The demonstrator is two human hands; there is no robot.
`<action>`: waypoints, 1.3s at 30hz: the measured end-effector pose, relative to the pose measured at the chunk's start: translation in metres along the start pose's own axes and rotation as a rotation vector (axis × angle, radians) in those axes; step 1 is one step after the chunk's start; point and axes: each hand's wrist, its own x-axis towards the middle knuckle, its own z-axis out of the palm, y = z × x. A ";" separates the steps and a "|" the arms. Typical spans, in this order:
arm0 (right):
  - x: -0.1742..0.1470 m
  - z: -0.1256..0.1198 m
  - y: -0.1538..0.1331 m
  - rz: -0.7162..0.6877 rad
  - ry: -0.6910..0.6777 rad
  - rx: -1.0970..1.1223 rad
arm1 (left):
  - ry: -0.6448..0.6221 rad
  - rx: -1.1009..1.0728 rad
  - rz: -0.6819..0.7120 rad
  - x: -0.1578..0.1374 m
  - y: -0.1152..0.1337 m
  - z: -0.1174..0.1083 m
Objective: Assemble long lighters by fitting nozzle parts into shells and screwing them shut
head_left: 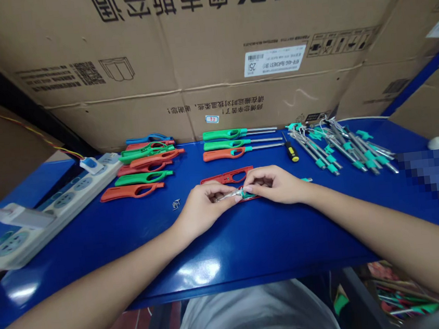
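My left hand point(208, 205) is closed, its thumb and fingers pinching a small clear, silvery lighter part point(228, 195). Beside it, my right hand point(276, 183) has thumb and fingertips closed at a teal lighter piece point(245, 194), which meets the clear part. Under my right fingers shows a strip of a red lighter handle half point(252, 197), mostly hidden. A metal tip point(307, 179) sticks out past the right hand. Just behind both hands lies another red handle half point(224, 177), its hollow inner side up.
Orange, green, red and blue handle shells point(132, 191) lie at left, near small screws point(175, 204) and a power strip point(66, 201). Three lighters with rods point(241, 143), a screwdriver point(291, 149) and several metal rod assemblies point(343, 146) lie behind. A cardboard box point(192, 57) walls the back.
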 end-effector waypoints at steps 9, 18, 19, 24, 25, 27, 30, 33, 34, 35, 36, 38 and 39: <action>-0.001 0.003 0.001 0.040 0.015 0.021 | 0.037 0.076 0.041 -0.002 -0.002 0.002; 0.003 0.004 -0.005 0.100 0.014 0.053 | 0.047 0.111 0.108 -0.001 -0.001 0.004; 0.003 0.003 -0.005 0.103 0.015 0.068 | 0.037 0.109 0.101 -0.001 -0.001 0.003; 0.004 -0.003 -0.004 0.174 0.022 0.125 | 0.047 0.118 0.093 0.001 -0.003 0.001; 0.004 -0.003 -0.004 0.194 0.029 0.123 | 0.051 0.117 0.087 0.001 -0.003 0.000; 0.004 -0.004 -0.005 0.219 0.049 0.123 | 0.040 0.103 0.067 0.001 -0.004 0.000; 0.004 -0.004 -0.007 0.213 0.078 0.134 | 0.029 0.082 0.059 0.000 -0.004 0.000; 0.003 -0.002 -0.007 0.193 0.095 0.128 | 0.048 0.095 0.082 -0.001 -0.004 0.002; 0.003 -0.001 -0.007 0.190 0.101 0.119 | 0.054 0.105 0.092 -0.001 -0.004 0.002; 0.003 0.000 -0.006 0.187 0.107 0.107 | 0.063 0.114 0.101 -0.001 -0.004 0.003; 0.002 0.000 -0.005 0.183 0.112 0.094 | 0.071 0.123 0.112 -0.002 -0.005 0.003; 0.001 0.001 -0.003 0.170 0.118 0.070 | 0.086 0.142 0.129 -0.003 -0.006 0.004; 0.001 0.002 -0.002 0.162 0.117 0.061 | 0.091 0.146 0.135 -0.003 -0.006 0.004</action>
